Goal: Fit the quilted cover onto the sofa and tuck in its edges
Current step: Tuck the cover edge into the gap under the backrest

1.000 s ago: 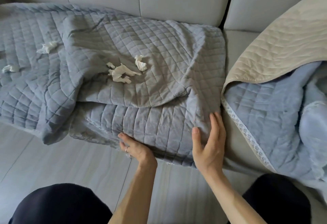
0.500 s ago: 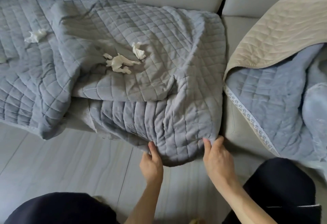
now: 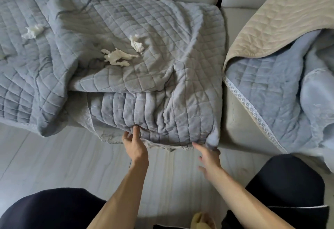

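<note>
- Since half a second ago the right hand (image 3: 209, 158) has let go of the corner it was pinching and now hangs just under the hem. The left hand (image 3: 134, 143) has crept up and leftward on the front drop.
- Left hand: fingers fairly straight, with the tips pressing into the fabric where it puckers. It grips nothing that I can see.
- Right hand: fingers spread and blurred, holding nothing, with one fingertip touching the lace-trimmed hem beside the corner.
- The quilted cover (image 3: 162, 51) lies bunched over the seat of the sofa (image 3: 240, 125). One layer is folded back on top, and its front edge hangs down the seat front toward the floor (image 3: 54, 156).
- It looks soft, thick and limp, light enough to tug with one hand but likely to wrinkle and slide on the smooth upholstery. The hem and the right corner look like the best places to take hold, pulling the cover taut before pushing it under.
- Crumpled tissues (image 3: 117, 58) sit on top and would probably scatter if the cover is shaken.
- A second cover (image 3: 271, 87), beige-backed, lies heaped on the neighbouring seat.
</note>
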{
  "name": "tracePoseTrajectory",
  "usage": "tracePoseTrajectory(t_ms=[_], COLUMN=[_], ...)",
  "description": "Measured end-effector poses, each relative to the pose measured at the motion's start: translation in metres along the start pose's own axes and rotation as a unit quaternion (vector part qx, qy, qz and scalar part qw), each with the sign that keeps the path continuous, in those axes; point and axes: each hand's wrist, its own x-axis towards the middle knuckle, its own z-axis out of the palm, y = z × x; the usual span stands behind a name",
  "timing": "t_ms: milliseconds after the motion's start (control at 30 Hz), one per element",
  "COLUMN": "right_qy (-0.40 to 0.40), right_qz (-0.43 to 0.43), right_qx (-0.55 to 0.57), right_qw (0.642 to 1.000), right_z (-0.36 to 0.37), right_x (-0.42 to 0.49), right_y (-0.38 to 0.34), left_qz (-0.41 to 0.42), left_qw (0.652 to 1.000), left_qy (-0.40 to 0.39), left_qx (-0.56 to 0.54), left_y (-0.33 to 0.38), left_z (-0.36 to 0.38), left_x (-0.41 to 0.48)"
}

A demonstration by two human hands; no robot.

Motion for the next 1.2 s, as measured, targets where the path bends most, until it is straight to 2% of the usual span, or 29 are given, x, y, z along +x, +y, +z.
tracePoseTrajectory(t_ms=[33,100,200,333,500,600,667,700,767,833,900,1000,1100,1200], right_qy=[-0.048,-0.099,-0.054,0.013,0.092,0.183,0.203,0.198,0.179,0.115,0.029,-0.037,-0.095,-0.09], right_qz=[0.041,0.062,0.036,0.002,-0.032,-0.04,-0.039,-0.039,0.003,0.059,0.067,0.061,0.064,0.031], right_qx=[0.076,0.149,0.184,0.206,0.114,-0.016,-0.058,-0.043,0.066,0.151,0.137,0.102,0.108,0.082], right_qw=[0.995,0.982,0.981,0.978,0.989,0.982,0.977,0.978,0.982,0.98,0.988,0.992,0.988,0.992], right_z=[0.008,0.02,0.028,0.031,0.054,0.05,0.044,0.043,0.045,0.048,0.053,0.068,0.094,0.121], right_x=[0.0,0.002,-0.002,-0.001,0.008,0.024,0.037,0.042,0.041,0.032,0.021,0.001,-0.018,-0.031], right_y=[-0.005,-0.009,-0.006,0.001,0.018,0.037,0.035,0.029,0.018,0.018,0.023,0.033,0.037,0.029], left_qz=[0.003,0.047,0.105,0.099,0.159,0.121,0.087,0.075,0.049,0.015,-0.023,-0.007,0.026,0.031], left_qw=[1.0,0.996,0.988,0.984,0.959,0.948,0.947,0.947,0.948,0.949,0.964,0.983,0.996,0.995], left_qy=[-0.001,0.004,0.025,0.035,-0.01,-0.085,-0.124,-0.133,-0.139,-0.153,-0.163,-0.164,-0.087,0.02], left_qx=[0.011,0.071,0.113,0.145,0.233,0.282,0.284,0.282,0.282,0.274,0.208,0.084,-0.009,-0.089], left_y=[0.002,0.0,-0.002,0.003,-0.01,-0.036,-0.048,-0.048,-0.045,-0.04,-0.033,-0.013,0.02,0.057], left_z=[-0.002,-0.007,-0.008,-0.005,-0.03,-0.039,-0.032,-0.024,-0.012,-0.012,-0.026,-0.048,-0.051,-0.052], left_x=[0.004,0.006,0.001,0.0,0.013,0.019,0.018,0.017,0.022,0.029,0.036,0.044,0.054,0.067])
